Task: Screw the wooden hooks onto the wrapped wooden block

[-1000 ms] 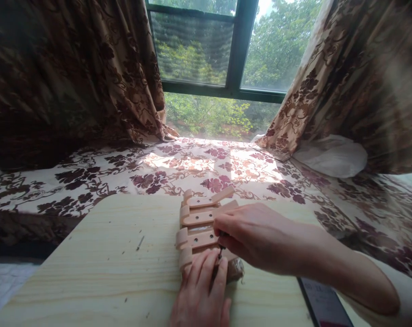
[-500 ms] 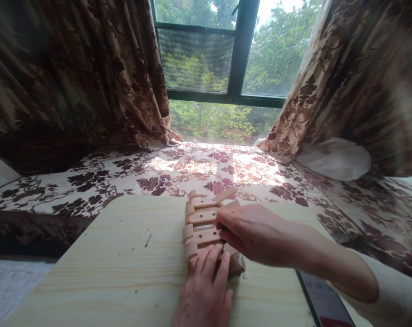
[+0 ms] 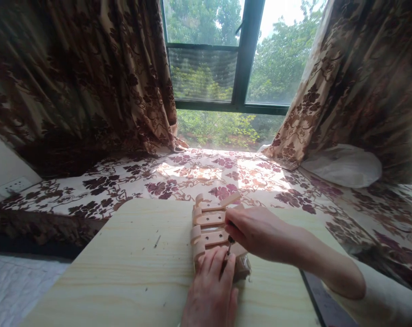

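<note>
Pale beige straps (image 3: 211, 220) with dark round fastenings lie in a row across a brown block wrapped in clear plastic (image 3: 242, 269). My left hand (image 3: 211, 290) rests on the nearest strap, its fingers stretched out and pressing down. In my right hand (image 3: 260, 231), closed in a fist, is a small screwdriver-like tool (image 3: 230, 245) with a thin metal shaft. The shaft points down at the near strap, close to my left fingertips. My fist hides the tool's handle and the right ends of some straps.
Everything lies on a pale wooden table (image 3: 124, 268). A small dark metal sliver (image 3: 157, 241) and several dark specks are scattered to the left. Beneath my right forearm is a phone (image 3: 323, 297). Beyond the table is a flower-patterned sill cover (image 3: 192, 177) below the window.
The whole view has shifted, so the table and hands appear slightly lower and farther right. Both hands keep their places on the straps, the tool still upright in my right fist.
</note>
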Available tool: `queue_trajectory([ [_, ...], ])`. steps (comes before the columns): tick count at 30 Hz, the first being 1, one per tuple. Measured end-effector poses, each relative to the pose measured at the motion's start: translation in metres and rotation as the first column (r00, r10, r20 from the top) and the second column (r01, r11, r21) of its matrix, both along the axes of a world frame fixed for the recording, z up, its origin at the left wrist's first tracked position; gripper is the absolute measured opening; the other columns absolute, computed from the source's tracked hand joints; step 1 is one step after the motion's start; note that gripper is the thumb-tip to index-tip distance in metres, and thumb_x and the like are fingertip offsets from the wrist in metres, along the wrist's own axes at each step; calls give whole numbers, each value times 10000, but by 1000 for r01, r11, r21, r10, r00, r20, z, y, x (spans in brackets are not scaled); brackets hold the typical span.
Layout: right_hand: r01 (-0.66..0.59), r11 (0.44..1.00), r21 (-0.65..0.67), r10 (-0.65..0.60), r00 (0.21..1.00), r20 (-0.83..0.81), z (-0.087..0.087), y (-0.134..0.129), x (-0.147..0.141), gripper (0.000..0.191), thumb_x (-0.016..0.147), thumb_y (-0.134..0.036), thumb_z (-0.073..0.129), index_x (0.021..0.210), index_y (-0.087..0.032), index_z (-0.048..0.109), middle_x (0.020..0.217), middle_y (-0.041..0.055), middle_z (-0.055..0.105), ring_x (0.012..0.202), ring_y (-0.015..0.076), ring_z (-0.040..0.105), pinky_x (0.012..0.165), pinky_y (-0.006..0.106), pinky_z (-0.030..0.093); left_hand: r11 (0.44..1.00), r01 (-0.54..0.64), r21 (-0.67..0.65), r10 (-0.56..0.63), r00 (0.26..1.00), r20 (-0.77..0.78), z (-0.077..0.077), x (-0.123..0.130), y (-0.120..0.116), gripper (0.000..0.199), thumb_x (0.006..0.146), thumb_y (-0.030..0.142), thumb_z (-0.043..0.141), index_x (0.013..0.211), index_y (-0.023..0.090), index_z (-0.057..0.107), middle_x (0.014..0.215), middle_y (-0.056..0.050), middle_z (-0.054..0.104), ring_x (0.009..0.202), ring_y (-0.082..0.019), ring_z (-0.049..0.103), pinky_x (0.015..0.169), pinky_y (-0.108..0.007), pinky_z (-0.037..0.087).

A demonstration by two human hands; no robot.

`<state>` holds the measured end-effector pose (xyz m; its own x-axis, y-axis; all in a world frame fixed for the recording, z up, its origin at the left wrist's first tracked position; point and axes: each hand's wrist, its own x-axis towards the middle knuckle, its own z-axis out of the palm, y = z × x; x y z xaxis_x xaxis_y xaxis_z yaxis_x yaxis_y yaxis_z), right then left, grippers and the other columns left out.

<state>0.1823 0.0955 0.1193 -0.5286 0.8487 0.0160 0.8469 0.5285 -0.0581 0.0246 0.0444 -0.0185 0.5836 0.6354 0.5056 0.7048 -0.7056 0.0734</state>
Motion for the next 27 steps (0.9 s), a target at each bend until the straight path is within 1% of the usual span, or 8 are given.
queue_trajectory([
  [2, 31, 999, 29, -31, 1000, -5, -7, -1, -2, 167, 901, -243, 401, 821, -158, 519, 723, 52, 632, 602, 127, 522, 512, 258, 242, 999, 5, -42, -5, 1000, 9, 3, 2, -2, 554, 702, 125, 489, 1253, 93, 444, 1254, -173, 517, 1165, -311, 473, 901, -486, 478],
  [4, 64, 997, 54, -63, 998, -7, -14, 0, -3, 169, 908, -242, 376, 846, -158, 508, 722, 54, 633, 601, 136, 532, 513, 264, 241, 990, -3, -138, 5, 1000, 15, 7, 3, -4, 558, 700, 111, 480, 1256, 101, 443, 1272, -168, 499, 1184, -309, 451, 938, -505, 444],
  [7, 131, 986, 102, -131, 991, -11, -22, 2, -7, 202, 920, -255, 337, 855, -161, 503, 723, 63, 638, 606, 154, 554, 509, 269, 237, 948, -47, -314, 60, 998, 33, 14, 7, -8, 572, 700, 92, 459, 1270, 120, 434, 1311, -150, 457, 1216, -302, 406, 1001, -529, 369],
  [9, 176, 975, 133, -176, 984, -15, -24, 3, -11, 209, 921, -255, 326, 861, -162, 504, 733, 70, 644, 623, 167, 574, 505, 270, 237, 930, -68, -361, 90, 995, 45, 17, 8, -9, 572, 701, 88, 454, 1272, 129, 434, 1325, -139, 436, 1229, -297, 381, 1027, -526, 331],
  [15, 228, 957, 182, -227, 974, -26, -25, 3, -27, 138, 876, -214, 385, 909, -167, 511, 783, 76, 663, 695, 191, 615, 529, 263, 277, 940, -84, -331, 110, 992, 61, 15, 10, -9, 553, 680, 98, 473, 1231, 147, 467, 1293, -108, 456, 1199, -266, 394, 1031, -450, 341],
  [19, 234, 955, 180, -232, 972, -33, -28, 5, -32, 108, 853, -208, 428, 911, -174, 513, 785, 79, 670, 707, 202, 624, 554, 270, 300, 946, -68, -316, 88, 995, 48, 13, 8, -7, 577, 651, 112, 485, 1227, 144, 473, 1275, -111, 475, 1183, -267, 414, 1020, -441, 357],
  [24, 230, 960, 158, -222, 973, -63, -32, 6, -23, 147, 869, -230, 408, 947, -170, 517, 835, 85, 680, 731, 204, 623, 545, 271, 298, 965, -50, -257, 59, 998, 29, 12, 6, -6, 587, 635, 98, 472, 1222, 114, 472, 1278, -134, 474, 1180, -274, 427, 1020, -455, 361],
  [27, 193, 974, 115, -186, 980, -70, -25, 4, -9, 156, 869, -254, 421, 926, -166, 535, 828, 80, 676, 718, 189, 612, 534, 258, 296, 976, -43, -215, 48, 999, 15, 10, 5, -5, 584, 632, 87, 471, 1216, 106, 475, 1274, -145, 485, 1170, -282, 445, 998, -461, 391],
])
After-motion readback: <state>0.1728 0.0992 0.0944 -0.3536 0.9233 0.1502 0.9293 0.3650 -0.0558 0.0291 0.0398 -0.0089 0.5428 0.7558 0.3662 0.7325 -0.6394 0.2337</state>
